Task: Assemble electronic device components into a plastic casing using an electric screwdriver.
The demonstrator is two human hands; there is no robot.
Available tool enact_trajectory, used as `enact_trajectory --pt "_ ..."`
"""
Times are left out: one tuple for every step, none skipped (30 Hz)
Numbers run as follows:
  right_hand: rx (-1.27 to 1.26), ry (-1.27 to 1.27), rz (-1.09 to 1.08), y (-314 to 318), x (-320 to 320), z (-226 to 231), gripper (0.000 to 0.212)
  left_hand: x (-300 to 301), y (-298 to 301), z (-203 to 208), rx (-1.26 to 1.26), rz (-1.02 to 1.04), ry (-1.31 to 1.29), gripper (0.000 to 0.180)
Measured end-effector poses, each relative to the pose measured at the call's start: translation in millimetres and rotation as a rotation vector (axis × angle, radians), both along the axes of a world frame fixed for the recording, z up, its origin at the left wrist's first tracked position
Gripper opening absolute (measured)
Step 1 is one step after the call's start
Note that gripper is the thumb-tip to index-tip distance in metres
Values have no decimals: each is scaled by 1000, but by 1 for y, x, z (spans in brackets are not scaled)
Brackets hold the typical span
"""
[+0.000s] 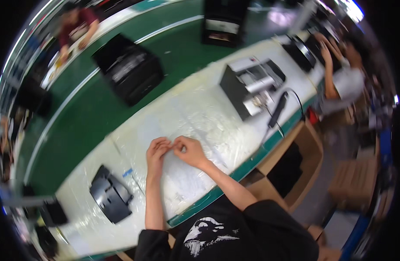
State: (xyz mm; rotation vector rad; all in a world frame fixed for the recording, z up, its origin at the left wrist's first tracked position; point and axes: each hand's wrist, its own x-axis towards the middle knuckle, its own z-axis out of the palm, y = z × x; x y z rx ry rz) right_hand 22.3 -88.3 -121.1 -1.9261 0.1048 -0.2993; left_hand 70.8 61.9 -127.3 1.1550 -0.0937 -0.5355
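Note:
My left hand (157,153) and my right hand (190,150) meet above the plastic-covered white table (195,122). Thumb and forefinger of the right hand bend into a ring, their tips pressed together beside the left fingertips. The left fingers are curled and drawn together. Anything pinched between them is too small to make out. Left of my left forearm lies a black moulded plastic part (111,195), with a small blue strip (127,172) near it. To the right stands a grey and black machine housing (239,89), open on top. Beside it lies a black corded handheld tool (278,109).
A green edge (247,167) runs along my side of the table. Below it, an open cardboard box (311,148) holds dark contents. Another person (343,82) works at the far right near a black part (299,54). Black machines (130,69) stand beyond the table.

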Motion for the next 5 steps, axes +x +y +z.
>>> enact_trajectory --pt "3 1 10 0 1 1 15 1 1 2 3 46 7 34" --pt "28 0 -70 -5 3 2 15 2 -1 2 7 88 16 35" --pt "-27 10 -42 -9 2 1 18 1 -1 -1 38 2 20 35" --pt "-75 22 -9 -10 -1 0 20 2 -1 -6 68 63 -23 35" --pt "-43 15 0 -12 0 -1 25 6 -8 -13 85 133 -78 36"
